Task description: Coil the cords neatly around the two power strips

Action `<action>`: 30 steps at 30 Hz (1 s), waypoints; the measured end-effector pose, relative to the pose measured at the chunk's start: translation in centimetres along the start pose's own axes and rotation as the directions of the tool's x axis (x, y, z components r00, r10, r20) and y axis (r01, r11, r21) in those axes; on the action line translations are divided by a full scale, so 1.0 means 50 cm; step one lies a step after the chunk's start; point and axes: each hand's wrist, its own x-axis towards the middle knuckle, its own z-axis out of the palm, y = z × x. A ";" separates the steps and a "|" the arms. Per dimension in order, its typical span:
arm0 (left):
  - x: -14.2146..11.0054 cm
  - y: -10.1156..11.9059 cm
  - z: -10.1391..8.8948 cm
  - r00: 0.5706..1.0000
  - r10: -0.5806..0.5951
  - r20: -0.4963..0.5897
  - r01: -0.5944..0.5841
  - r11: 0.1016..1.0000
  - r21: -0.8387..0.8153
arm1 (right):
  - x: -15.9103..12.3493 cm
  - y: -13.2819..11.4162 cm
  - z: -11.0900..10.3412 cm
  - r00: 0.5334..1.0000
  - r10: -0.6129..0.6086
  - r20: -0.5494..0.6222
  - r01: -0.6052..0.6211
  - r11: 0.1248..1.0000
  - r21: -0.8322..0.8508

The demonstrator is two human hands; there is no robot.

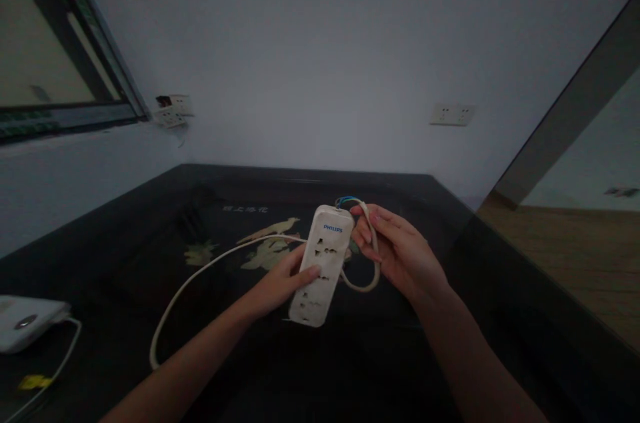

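A white power strip [323, 266] marked PHILIPS is held up, tilted, over the dark table. My left hand [287, 274] grips it from the left side, thumb across its socket face and the other fingers hidden behind. At its top end, thin blue and green-yellow wires [349, 199] show outside the cable's white sheath. My right hand [393, 243] pinches the white cable [373, 236] close to those bare-sheathed wires. From there the cable loops down and passes behind the strip. A long stretch of it curves out to the left and goes under my left forearm.
The glossy black table [240, 343] bears a bird-and-flower picture [270, 253]. A white device [30, 319] with a cord lies at the left, beside a yellow piece [35, 381]. Wall sockets [453, 115] are on the right, and a loose-hanging socket [170, 117] is by the window.
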 end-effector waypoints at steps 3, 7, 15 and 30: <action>-0.019 0.042 -0.019 1.000 -0.007 -0.010 0.006 1.000 -0.027 | -0.009 -0.010 0.012 1.000 0.010 0.023 -0.011 1.000 0.024; -0.053 0.101 -0.031 0.998 0.010 -0.066 -0.004 0.996 0.087 | -0.011 -0.015 0.023 0.990 -0.039 0.133 0.066 0.976 -0.209; -0.085 0.136 -0.023 0.990 0.025 -0.137 0.001 0.983 0.185 | -0.008 -0.004 0.057 0.973 -0.011 0.233 0.082 0.952 -0.295; -0.049 0.104 0.030 0.821 0.210 -0.531 -0.393 0.882 -0.259 | -0.009 0.079 0.089 0.955 -0.242 0.172 0.287 0.613 -0.736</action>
